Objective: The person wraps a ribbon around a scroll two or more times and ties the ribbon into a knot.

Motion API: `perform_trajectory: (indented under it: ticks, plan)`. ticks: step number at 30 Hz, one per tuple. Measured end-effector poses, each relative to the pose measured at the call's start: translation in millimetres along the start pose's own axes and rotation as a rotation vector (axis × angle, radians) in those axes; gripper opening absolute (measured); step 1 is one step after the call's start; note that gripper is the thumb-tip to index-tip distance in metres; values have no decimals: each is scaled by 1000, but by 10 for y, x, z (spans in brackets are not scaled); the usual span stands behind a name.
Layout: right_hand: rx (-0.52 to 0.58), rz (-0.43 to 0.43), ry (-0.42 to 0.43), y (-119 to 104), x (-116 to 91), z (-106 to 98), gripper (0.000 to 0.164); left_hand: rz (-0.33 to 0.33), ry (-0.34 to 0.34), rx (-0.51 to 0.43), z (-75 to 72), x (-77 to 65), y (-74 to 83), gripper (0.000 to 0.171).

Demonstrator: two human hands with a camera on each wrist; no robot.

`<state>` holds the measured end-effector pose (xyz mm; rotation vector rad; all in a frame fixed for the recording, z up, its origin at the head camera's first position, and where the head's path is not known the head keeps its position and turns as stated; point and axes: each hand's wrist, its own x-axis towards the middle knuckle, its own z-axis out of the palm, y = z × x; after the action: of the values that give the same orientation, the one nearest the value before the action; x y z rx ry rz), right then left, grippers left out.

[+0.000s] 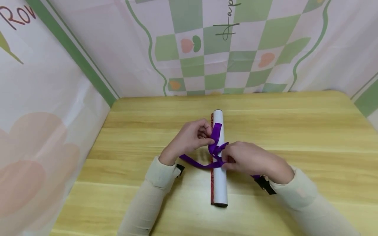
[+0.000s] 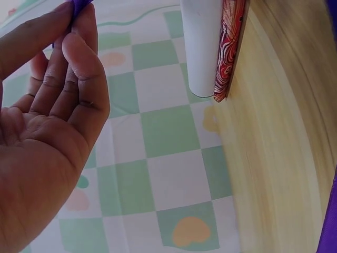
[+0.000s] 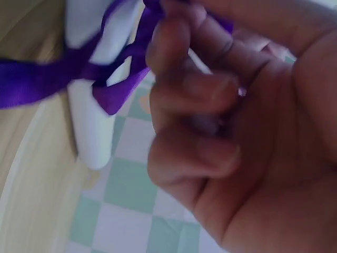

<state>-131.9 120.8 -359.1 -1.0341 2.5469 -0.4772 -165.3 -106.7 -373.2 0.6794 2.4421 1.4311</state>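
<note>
A rolled white scroll (image 1: 220, 191) with a red patterned edge strip (image 2: 229, 47) lies lengthwise on the table. Purple ribbon (image 1: 216, 131) crosses its middle in a loose, looped tangle, and one length of it trails left toward the left wrist. Between thumb and index finger, my left hand (image 1: 190, 137) pinches the ribbon just left of the scroll; the left wrist view shows the other fingers curled loosely. My right hand (image 1: 249, 159) pinches the ribbon at the scroll's right side, its remaining fingers bent in the right wrist view. The hands partly hide the crossing.
The wooden table (image 1: 133, 131) extends around the scroll on all sides. Behind it hangs a green-and-white checkered cloth (image 1: 215, 72), and another printed cloth (image 1: 44, 98) stands along the left. A black strap (image 1: 264, 185) shows under the right wrist.
</note>
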Motion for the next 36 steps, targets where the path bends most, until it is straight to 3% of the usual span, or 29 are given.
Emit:
perform_trajectory:
  ticks: [8, 11, 16, 18, 23, 29, 36]
  plan:
    - [127, -205, -12, -118, -126, -87, 22, 15, -3, 32, 8, 5, -11, 22]
    - [127, -155, -9, -75, -173, -136, 24, 20, -3, 33, 6, 12, -7, 22]
    - [-7, 72, -5, 80, -153, -125, 20, 16, -7, 27, 11, 16, -6, 23]
    - [-59, 122, 21, 143, -107, -91, 18, 9, -9, 25, 14, 11, -9, 23]
    - [-120, 126, 131, 229, 34, -1, 7, 7, -5, 22, 15, 4, -6, 22]
    - [-145, 55, 205, 282, 154, 119, 28, 10, -6, 18, 17, 4, -4, 21]
    - [-144, 33, 238, 330, 171, 139, 8, 3, -5, 16, 30, -1, 9, 21]
